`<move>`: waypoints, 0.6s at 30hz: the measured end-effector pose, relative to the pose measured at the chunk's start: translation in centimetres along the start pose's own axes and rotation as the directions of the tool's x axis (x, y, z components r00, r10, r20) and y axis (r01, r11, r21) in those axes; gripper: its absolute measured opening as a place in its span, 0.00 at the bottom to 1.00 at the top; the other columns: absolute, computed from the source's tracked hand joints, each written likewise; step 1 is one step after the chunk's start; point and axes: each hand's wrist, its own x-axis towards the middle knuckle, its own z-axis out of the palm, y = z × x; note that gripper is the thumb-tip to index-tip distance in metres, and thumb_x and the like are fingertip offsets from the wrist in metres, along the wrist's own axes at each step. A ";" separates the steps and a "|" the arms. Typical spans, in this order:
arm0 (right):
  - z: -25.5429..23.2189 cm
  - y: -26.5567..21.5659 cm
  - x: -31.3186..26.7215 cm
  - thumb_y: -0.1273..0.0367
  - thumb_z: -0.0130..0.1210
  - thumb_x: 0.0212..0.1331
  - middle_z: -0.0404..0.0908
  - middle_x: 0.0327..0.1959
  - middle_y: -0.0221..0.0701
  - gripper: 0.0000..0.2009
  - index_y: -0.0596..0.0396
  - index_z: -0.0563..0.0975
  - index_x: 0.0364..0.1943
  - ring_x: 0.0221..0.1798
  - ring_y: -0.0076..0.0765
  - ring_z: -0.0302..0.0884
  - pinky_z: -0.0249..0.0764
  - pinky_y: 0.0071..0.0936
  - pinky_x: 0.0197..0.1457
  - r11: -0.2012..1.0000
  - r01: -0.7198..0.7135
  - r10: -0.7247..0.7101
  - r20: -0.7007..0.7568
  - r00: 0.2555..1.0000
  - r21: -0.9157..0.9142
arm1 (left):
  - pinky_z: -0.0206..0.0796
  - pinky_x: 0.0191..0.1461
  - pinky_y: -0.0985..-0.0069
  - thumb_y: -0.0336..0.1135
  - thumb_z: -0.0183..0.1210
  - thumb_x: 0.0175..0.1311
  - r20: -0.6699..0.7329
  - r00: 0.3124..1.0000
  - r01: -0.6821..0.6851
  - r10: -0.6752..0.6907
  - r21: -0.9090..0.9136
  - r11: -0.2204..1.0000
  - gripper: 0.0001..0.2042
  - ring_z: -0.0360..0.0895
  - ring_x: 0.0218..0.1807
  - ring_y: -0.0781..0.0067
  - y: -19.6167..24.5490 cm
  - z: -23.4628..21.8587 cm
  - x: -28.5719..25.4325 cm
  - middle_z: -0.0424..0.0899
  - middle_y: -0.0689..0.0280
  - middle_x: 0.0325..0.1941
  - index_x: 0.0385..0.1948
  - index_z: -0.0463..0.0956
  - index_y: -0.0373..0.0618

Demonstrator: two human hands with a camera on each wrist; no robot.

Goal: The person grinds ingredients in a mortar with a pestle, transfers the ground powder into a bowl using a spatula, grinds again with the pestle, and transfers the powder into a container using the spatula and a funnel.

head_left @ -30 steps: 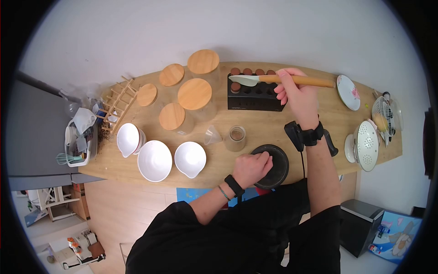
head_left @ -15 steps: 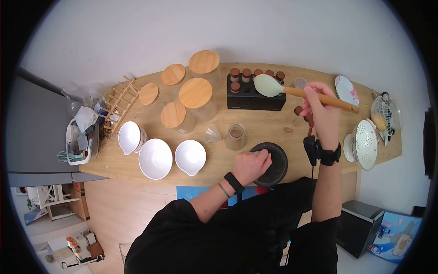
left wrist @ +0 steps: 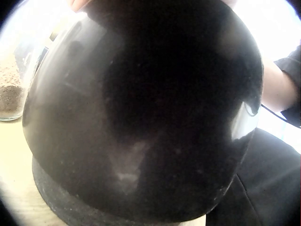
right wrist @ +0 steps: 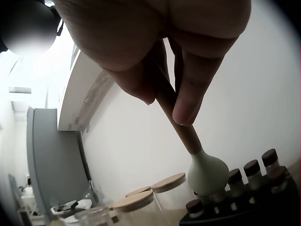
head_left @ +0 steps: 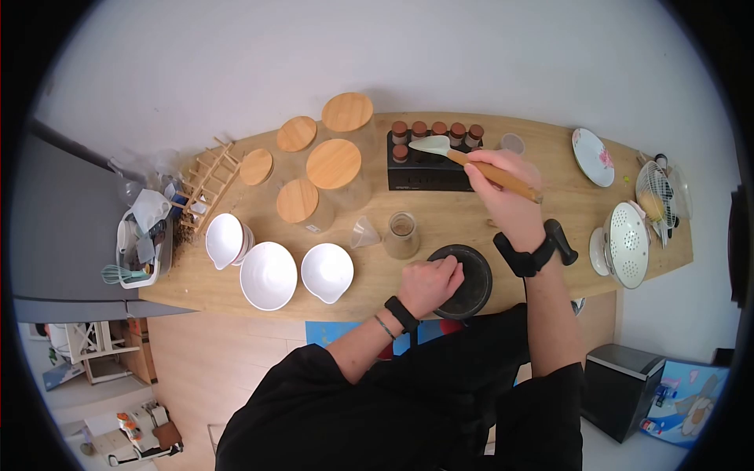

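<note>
My left hand (head_left: 430, 285) grips the near-left rim of a black stone mortar (head_left: 476, 292). The mortar's rounded, shiny side (left wrist: 136, 113) fills most of the left wrist view, with a fingertip showing at its top edge. In my right hand (head_left: 506, 192) is a spoon with a wooden handle (head_left: 496, 174) and a pale green head (head_left: 429, 144). Fingers and thumb pinch that handle. The spoon head overlaps a black spice rack (head_left: 420, 180) in the head view. Several small jars with brown caps (right wrist: 252, 167) stand in the rack, behind and beside the spoon head.
Left of the mortar are a glass jar with brown powder (head_left: 403, 242), a clear funnel-like cup (head_left: 364, 232) and white bowls (head_left: 327, 271). Glass canisters with wooden lids (head_left: 334, 163) stand behind. A colander (head_left: 628, 247) and a flowered plate (head_left: 591, 157) are at the right.
The right hand swung right with the spoon, then came back left and nearer the body. The spoon's handle now slants down to the right. The left hand has stayed on the mortar.
</note>
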 end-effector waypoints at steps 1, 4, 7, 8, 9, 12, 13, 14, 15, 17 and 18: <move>0.6 0.4 0.0 0.74 0.64 0.54 0.82 0.33 0.32 0.07 0.56 0.82 0.38 0.32 0.32 0.78 0.72 0.25 0.37 0.999 0.017 -0.018 0.003 1.000 0.027 | 0.65 0.19 0.67 0.37 0.60 0.62 -0.004 1.000 -0.004 0.004 -0.001 1.000 0.12 0.75 0.15 0.62 0.0 0.0 0.0 0.74 0.66 0.13 0.19 0.70 0.49; 0.6 0.9 -0.4 0.74 0.63 0.55 0.81 0.33 0.33 0.07 0.57 0.81 0.37 0.33 0.34 0.78 0.72 0.27 0.38 0.999 0.018 -0.020 0.061 0.998 0.033 | 0.65 0.19 0.67 0.36 0.61 0.61 -0.005 1.000 -0.003 0.003 -0.004 1.000 0.12 0.75 0.15 0.63 0.0 0.0 0.0 0.74 0.66 0.13 0.19 0.70 0.49; -0.7 0.6 -1.1 0.74 0.62 0.55 0.81 0.32 0.34 0.06 0.57 0.81 0.36 0.33 0.35 0.79 0.73 0.27 0.38 1.000 0.008 -0.011 0.129 0.992 0.018 | 0.65 0.19 0.67 0.36 0.61 0.61 -0.006 1.000 -0.009 0.009 0.011 1.000 0.12 0.74 0.15 0.63 0.1 -0.3 0.2 0.74 0.66 0.13 0.19 0.70 0.49; -1.3 0.3 -1.5 0.75 0.61 0.54 0.81 0.32 0.34 0.05 0.57 0.81 0.36 0.32 0.36 0.79 0.73 0.27 0.38 1.000 0.012 -0.015 0.141 0.990 0.024 | 0.65 0.19 0.67 0.36 0.61 0.61 -0.006 1.000 -0.008 0.008 0.010 1.000 0.12 0.74 0.15 0.63 0.1 -0.2 0.1 0.74 0.66 0.13 0.19 0.70 0.49; -1.8 0.1 -1.8 0.75 0.61 0.54 0.81 0.32 0.34 0.05 0.57 0.81 0.36 0.32 0.36 0.79 0.73 0.27 0.38 1.000 0.011 -0.014 0.142 0.990 0.023 | 0.65 0.19 0.67 0.36 0.61 0.61 -0.010 1.000 -0.010 0.010 0.005 1.000 0.12 0.74 0.15 0.63 0.0 -0.1 0.1 0.74 0.66 0.13 0.19 0.70 0.49; -3.2 -0.6 -2.5 0.75 0.62 0.54 0.81 0.30 0.34 0.04 0.56 0.82 0.34 0.32 0.36 0.79 0.73 0.27 0.38 0.996 -0.093 0.089 0.168 0.982 0.017 | 0.65 0.19 0.67 0.36 0.61 0.61 -0.007 1.000 -0.013 0.013 -0.010 1.000 0.12 0.74 0.15 0.63 0.0 0.0 0.0 0.73 0.66 0.13 0.19 0.70 0.49; -3.6 -0.9 -2.5 0.75 0.62 0.53 0.81 0.29 0.34 0.04 0.56 0.82 0.34 0.32 0.35 0.79 0.73 0.27 0.38 0.993 -0.119 0.116 0.164 0.980 0.006 | 0.65 0.19 0.67 0.36 0.61 0.61 -0.003 1.000 -0.012 0.012 -0.012 1.000 0.12 0.74 0.15 0.63 0.0 0.0 0.0 0.73 0.66 0.13 0.18 0.70 0.49; -3.8 -1.0 -2.5 0.75 0.62 0.53 0.81 0.28 0.33 0.04 0.56 0.82 0.33 0.32 0.35 0.79 0.73 0.27 0.38 0.989 -0.146 0.145 0.159 0.977 -0.005 | 0.65 0.19 0.67 0.36 0.61 0.61 -0.002 1.000 -0.012 0.012 -0.014 1.000 0.12 0.74 0.15 0.63 0.0 0.0 0.0 0.73 0.66 0.13 0.18 0.70 0.49; -3.8 -1.0 -2.5 0.75 0.62 0.53 0.81 0.28 0.33 0.04 0.56 0.82 0.33 0.32 0.35 0.79 0.73 0.27 0.38 0.989 -0.146 0.145 0.158 0.977 -0.007 | 0.65 0.19 0.67 0.36 0.61 0.61 0.000 1.000 -0.006 0.006 -0.009 1.000 0.12 0.74 0.15 0.63 0.0 0.0 -0.1 0.73 0.66 0.13 0.19 0.70 0.49; -3.6 -0.9 -2.2 0.76 0.63 0.52 0.81 0.29 0.33 0.05 0.55 0.83 0.34 0.32 0.34 0.79 0.73 0.27 0.37 0.994 -0.107 0.108 0.068 0.992 -0.017 | 0.65 0.19 0.67 0.36 0.61 0.61 0.000 1.000 -0.002 0.002 -0.002 1.000 0.12 0.74 0.15 0.63 0.1 0.0 0.0 0.73 0.66 0.13 0.19 0.70 0.49; -3.4 -0.8 -1.8 0.76 0.63 0.52 0.81 0.29 0.33 0.05 0.55 0.83 0.34 0.32 0.34 0.79 0.73 0.27 0.37 0.994 -0.104 0.105 0.067 0.992 -0.016 | 0.65 0.19 0.67 0.36 0.61 0.61 0.003 1.000 -0.006 0.006 0.005 1.000 0.12 0.75 0.16 0.63 0.0 -0.1 0.0 0.74 0.66 0.13 0.19 0.70 0.49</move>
